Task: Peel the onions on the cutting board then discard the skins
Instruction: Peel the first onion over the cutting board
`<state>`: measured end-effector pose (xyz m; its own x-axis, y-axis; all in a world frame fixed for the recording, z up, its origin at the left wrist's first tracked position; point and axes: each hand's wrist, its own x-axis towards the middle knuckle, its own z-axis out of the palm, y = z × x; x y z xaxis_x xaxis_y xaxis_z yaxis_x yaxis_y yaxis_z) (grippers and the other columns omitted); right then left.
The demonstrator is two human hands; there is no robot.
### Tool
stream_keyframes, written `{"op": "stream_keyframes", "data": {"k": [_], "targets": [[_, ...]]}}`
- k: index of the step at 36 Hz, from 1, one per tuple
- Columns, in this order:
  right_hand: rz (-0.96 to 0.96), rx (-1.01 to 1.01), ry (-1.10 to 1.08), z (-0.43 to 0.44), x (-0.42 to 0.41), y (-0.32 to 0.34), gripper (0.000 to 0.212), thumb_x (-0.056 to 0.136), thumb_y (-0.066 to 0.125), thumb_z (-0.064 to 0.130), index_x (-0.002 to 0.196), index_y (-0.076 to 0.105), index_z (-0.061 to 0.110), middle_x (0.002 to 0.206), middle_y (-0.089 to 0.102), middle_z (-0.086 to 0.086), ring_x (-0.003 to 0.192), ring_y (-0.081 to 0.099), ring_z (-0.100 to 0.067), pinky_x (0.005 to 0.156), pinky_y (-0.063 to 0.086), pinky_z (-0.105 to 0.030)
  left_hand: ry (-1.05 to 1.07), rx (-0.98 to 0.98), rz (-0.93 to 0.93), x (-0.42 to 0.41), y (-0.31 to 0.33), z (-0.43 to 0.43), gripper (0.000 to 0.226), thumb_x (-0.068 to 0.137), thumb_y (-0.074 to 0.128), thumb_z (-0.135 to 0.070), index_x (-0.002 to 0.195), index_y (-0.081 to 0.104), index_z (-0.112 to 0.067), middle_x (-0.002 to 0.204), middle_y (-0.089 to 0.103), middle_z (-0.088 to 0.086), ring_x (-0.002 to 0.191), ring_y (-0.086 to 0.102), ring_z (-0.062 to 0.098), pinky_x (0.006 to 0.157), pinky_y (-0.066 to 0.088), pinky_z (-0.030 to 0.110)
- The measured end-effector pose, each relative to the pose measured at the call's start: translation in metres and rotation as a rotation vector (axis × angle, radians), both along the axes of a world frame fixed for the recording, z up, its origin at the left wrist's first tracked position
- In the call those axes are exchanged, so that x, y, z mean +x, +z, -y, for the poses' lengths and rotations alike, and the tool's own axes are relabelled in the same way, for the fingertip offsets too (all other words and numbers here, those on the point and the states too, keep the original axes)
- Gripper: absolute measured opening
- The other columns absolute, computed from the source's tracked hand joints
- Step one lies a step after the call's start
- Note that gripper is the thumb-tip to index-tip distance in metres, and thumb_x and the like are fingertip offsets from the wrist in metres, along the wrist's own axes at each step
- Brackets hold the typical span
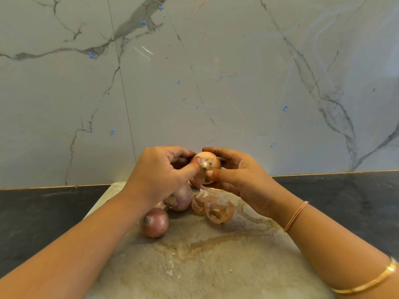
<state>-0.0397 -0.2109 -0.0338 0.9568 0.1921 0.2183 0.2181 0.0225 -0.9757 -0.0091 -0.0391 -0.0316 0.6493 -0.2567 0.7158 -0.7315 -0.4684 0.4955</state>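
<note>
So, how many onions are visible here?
3. The held onion is between the left hand and right hand; the second onion lies on the cutting board under the left hand; the third onion lies nearer the camera. Another may hide under the left wrist.

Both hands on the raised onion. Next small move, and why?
Probably pull back with the left hand, thumb tearing a strip of skin off the onion. It and the right hand grip the onion above the cutting board; the left thumb tip sits at its frayed end, and its dry skin looks mostly on.
</note>
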Motion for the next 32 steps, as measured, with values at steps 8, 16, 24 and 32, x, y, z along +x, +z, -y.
{"op": "stream_keyframes", "data": {"k": [8,16,24,32], "targets": [[0.015,-0.036,-0.012,0.0009,0.0012,-0.0022,0.043,0.086,0.062,-0.007,0.121,0.058,0.019,0.12,0.06,-0.008,0.109,0.063,-0.023,0.083,0.059,-0.031,0.013,0.013,0.0,0.0005,0.0001,0.0007,0.015,0.08,0.069,-0.016,0.094,0.075,-0.018,0.074,0.063,-0.024,0.077,0.065,-0.006,0.064,0.051,0.008],[0.013,-0.039,-0.016,0.0003,0.0011,-0.0022,0.045,0.087,0.061,-0.007,0.125,0.057,0.016,0.122,0.059,-0.01,0.11,0.062,-0.024,0.086,0.058,-0.034,0.02,0.005,0.012,0.0042,-0.0023,-0.0033,0.015,0.084,0.066,-0.012,0.088,0.074,-0.025,0.075,0.068,-0.019,0.075,0.067,0.001,0.065,0.056,0.019],[0.014,-0.032,-0.025,0.0011,0.0011,-0.0008,0.041,0.087,0.062,-0.006,0.12,0.057,0.017,0.12,0.06,-0.01,0.108,0.063,-0.025,0.083,0.059,-0.032,-0.048,0.005,-0.023,-0.0013,0.0004,-0.0001,0.018,0.081,0.069,-0.014,0.092,0.069,-0.028,0.077,0.064,-0.025,0.077,0.066,-0.007,0.063,0.049,0.006],[0.008,-0.044,-0.028,0.0006,0.0007,-0.0016,0.045,0.086,0.062,-0.006,0.126,0.056,0.015,0.122,0.059,-0.011,0.109,0.063,-0.025,0.084,0.058,-0.033,0.024,0.023,0.03,0.0053,-0.0022,-0.0034,0.017,0.084,0.064,-0.009,0.093,0.075,-0.019,0.075,0.068,-0.016,0.074,0.066,0.001,0.064,0.053,0.012]]}}
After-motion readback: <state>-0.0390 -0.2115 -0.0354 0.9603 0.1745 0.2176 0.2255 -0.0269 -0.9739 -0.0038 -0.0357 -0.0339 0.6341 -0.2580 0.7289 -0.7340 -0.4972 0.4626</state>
